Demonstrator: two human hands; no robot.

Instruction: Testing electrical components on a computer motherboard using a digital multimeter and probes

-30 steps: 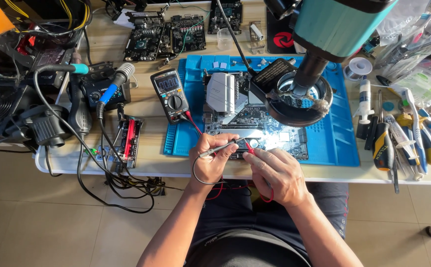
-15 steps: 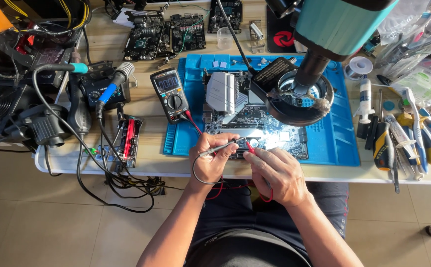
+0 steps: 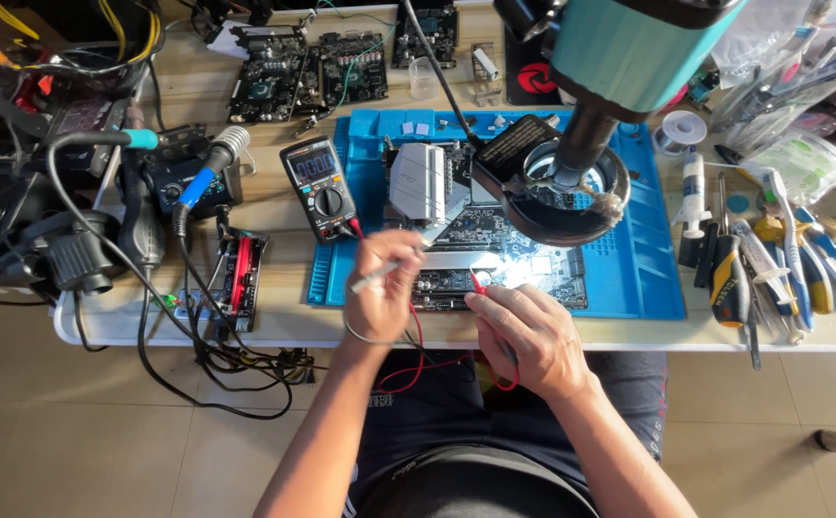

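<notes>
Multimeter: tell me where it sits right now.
In the head view the multimeter lies on the table left of the circuit board, at the blue mat's left edge, just beyond the left hand.

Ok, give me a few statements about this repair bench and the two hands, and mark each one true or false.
1. The left hand holds a slim silver tool over the circuit board. True.
2. The right hand holds a red-tipped probe against the board. True.
3. The circuit board lies on a green mat. False: it lies on a blue mat.
4. The multimeter sits to the right of the board. False: it sits to its left, at the mat's left edge.
5. A ring light under the teal microscope head hangs above the board. True.
6. Screwdrivers and pliers are piled at the bench's left end. False: they lie at its right end.
</notes>
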